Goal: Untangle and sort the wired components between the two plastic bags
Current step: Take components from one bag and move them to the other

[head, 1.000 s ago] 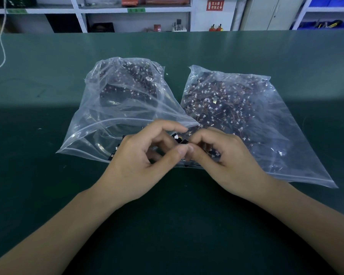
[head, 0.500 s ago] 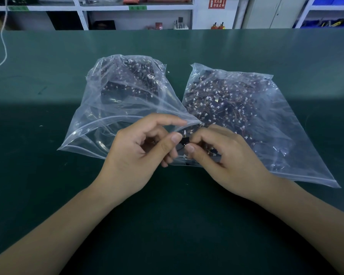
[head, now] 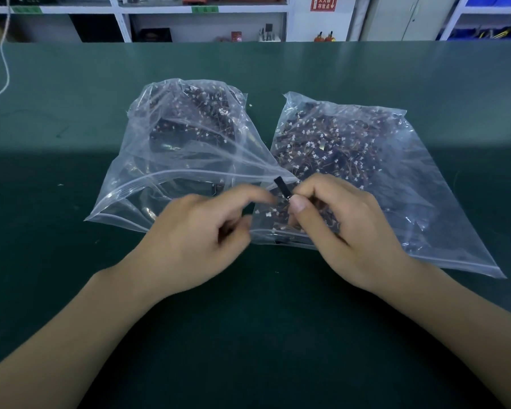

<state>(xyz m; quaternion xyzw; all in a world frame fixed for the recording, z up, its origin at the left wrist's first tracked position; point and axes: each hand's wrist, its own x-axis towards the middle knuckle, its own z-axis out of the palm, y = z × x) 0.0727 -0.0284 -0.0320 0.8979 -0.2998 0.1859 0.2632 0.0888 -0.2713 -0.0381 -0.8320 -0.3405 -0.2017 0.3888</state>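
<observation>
Two clear zip bags lie side by side on the green table, both holding dark wired components with small white connectors. The left bag (head: pixel 136 190) is puffed up and its mouth faces me. The right bag (head: pixel 425 202) lies flatter and is fuller. My right hand (head: pixel 345 231) pinches a small black component (head: pixel 281 186) between thumb and forefinger, over the near left corner of the right bag. My left hand (head: pixel 195 246) is blurred just left of it, forefinger reaching toward the component and the other fingers curled. Any wire in it is too blurred to see.
The green table (head: pixel 71 290) stretches wide around the bags. A white cord (head: pixel 5 69) hangs at the far left. Shelving (head: pixel 201 22) with small items and a red sign stands behind the table's far edge.
The hands have separated slightly. My right hand now holds the black component upright by itself, and my left hand has drawn back to the left and lower, with its forefinger still near it.
</observation>
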